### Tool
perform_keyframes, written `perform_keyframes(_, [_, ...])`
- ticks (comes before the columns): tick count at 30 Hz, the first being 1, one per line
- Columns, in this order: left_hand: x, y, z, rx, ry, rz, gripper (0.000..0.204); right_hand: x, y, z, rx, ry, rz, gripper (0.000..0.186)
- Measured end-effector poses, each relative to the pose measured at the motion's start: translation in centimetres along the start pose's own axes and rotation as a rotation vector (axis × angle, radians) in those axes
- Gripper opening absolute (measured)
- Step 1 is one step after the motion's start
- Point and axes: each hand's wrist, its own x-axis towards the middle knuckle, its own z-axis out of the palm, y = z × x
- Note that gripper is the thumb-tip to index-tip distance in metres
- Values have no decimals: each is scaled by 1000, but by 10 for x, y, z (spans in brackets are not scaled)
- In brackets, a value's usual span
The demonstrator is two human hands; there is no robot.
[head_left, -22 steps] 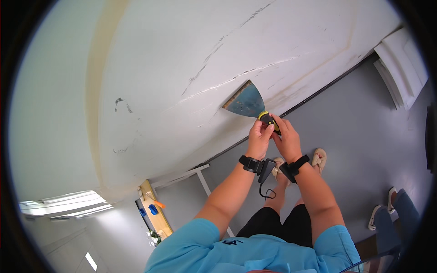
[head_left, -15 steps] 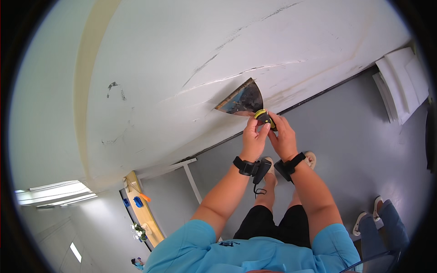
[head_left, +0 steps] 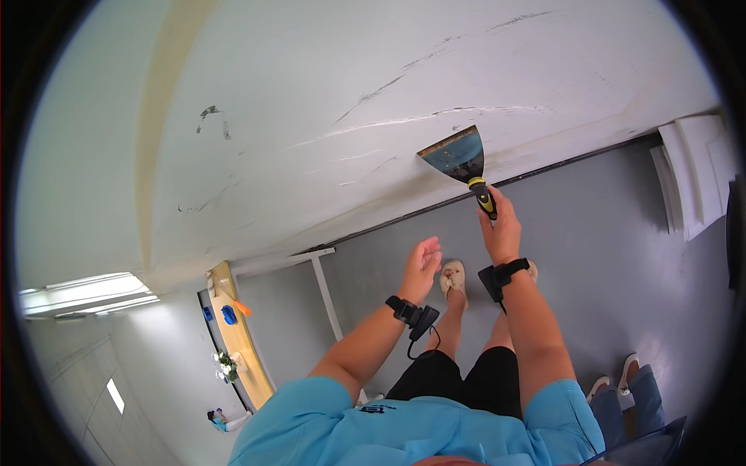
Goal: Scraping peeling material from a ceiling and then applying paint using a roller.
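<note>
My right hand [head_left: 501, 221] grips the black and yellow handle of a wide putty knife [head_left: 458, 155]. Its dark, bluish blade with a rusty edge is over the white wall [head_left: 311, 93], just below a pale crack; I cannot tell whether the edge touches it. My left hand [head_left: 422, 268] is apart from the knife, down and left of it, open with loosely curved fingers and nothing in it. The wall has dark scuffs, light scratches and a faded tan band. Black straps with small devices are round both my wrists.
Grey floor [head_left: 590, 233] runs along a dark skirting. White panels [head_left: 691, 171] lean at the right. A wooden table [head_left: 247, 349] with blue and orange items and white flowers stands left beside a white frame [head_left: 322, 295]. A co-worker's legs [head_left: 641, 396] are lower right; a distant person [head_left: 225, 419] is lower left.
My left hand has let go of the handle and moved down and left. My right hand has carried the putty knife rightward.
</note>
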Motion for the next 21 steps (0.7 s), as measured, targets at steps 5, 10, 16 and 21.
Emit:
perform_keyframes(5, [-49,-13,35,17,-86,-156,33,1,6,-30,77,17,0,44])
perform_keyframes(10, [-69,-35,85,153,-304,-162,35,25,-19,-63,116,95,-206,43])
perform_keyframes(16, [-42,-34,119,148,-300,-173,36,44,18,-78,199,83,-146,46])
perform_keyframes(21, [-18,-44,137,209,-311,-184,35,47,69,-89,184,123,-93,45])
